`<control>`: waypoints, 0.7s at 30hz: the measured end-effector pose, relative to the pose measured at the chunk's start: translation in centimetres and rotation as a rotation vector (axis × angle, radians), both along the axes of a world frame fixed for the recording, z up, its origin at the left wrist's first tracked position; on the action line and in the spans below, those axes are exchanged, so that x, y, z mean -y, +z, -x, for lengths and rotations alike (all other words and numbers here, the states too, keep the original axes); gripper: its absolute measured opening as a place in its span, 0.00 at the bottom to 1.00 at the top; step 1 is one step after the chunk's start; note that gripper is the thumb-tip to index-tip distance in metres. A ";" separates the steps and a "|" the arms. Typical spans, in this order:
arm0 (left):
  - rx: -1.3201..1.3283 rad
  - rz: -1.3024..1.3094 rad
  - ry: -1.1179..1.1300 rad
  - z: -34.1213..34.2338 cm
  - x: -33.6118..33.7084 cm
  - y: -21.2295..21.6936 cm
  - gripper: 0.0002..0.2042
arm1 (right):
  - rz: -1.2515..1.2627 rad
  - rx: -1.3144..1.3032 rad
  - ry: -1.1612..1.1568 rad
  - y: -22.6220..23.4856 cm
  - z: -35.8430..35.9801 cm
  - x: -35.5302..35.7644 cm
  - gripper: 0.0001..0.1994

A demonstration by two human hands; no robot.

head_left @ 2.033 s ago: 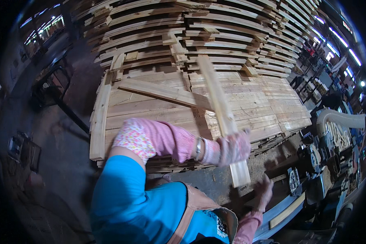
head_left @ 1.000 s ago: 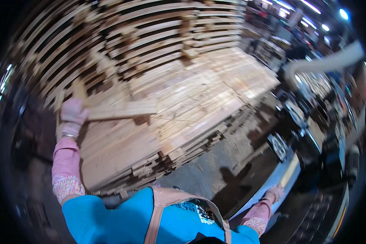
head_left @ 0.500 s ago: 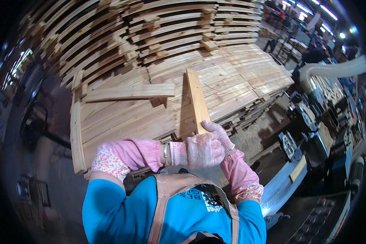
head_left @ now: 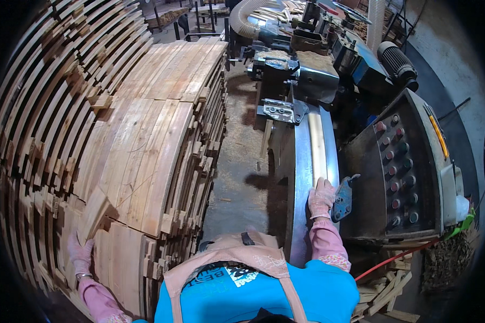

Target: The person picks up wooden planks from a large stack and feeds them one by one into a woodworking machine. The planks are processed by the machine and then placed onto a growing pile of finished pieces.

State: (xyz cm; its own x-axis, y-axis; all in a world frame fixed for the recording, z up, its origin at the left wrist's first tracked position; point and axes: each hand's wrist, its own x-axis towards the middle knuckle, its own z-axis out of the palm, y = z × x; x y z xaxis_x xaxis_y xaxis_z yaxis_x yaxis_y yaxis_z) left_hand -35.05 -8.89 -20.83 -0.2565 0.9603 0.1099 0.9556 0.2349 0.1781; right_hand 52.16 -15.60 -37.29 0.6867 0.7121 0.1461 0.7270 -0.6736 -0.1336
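Lengthwise, a pale board (head_left: 318,145) points straight ahead of the right hand (head_left: 321,199), resting at its near end; the left hand (head_left: 81,251) meets a plank (head_left: 93,211) ahead, both grips unclear.

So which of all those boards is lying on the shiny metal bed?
The pale board under the right hand. It alone lies on that metal bed; the stacked boards are to its left.

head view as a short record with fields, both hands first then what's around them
left hand: gloved, at the near end of a loose board
right hand: gloved, on the near end of a wooden strip
strip's place: lengthwise on a metal bed
left side: stacked boards
right side: control panel with round buttons
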 end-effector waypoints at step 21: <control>-0.284 -0.447 -1.444 -47.9 -10.1 9.1 0.40 | -0.509 -0.420 1.095 10.5 15.9 -5.3 0.37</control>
State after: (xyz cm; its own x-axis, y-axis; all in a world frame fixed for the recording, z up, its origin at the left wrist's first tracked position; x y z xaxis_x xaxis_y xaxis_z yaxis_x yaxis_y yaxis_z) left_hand 12.82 1.17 -11.77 0.9130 0.2402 0.3298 0.3276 -0.9133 -0.2419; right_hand 36.26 -10.32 -26.75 -0.1610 0.8604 0.4836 0.7068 0.4425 -0.5519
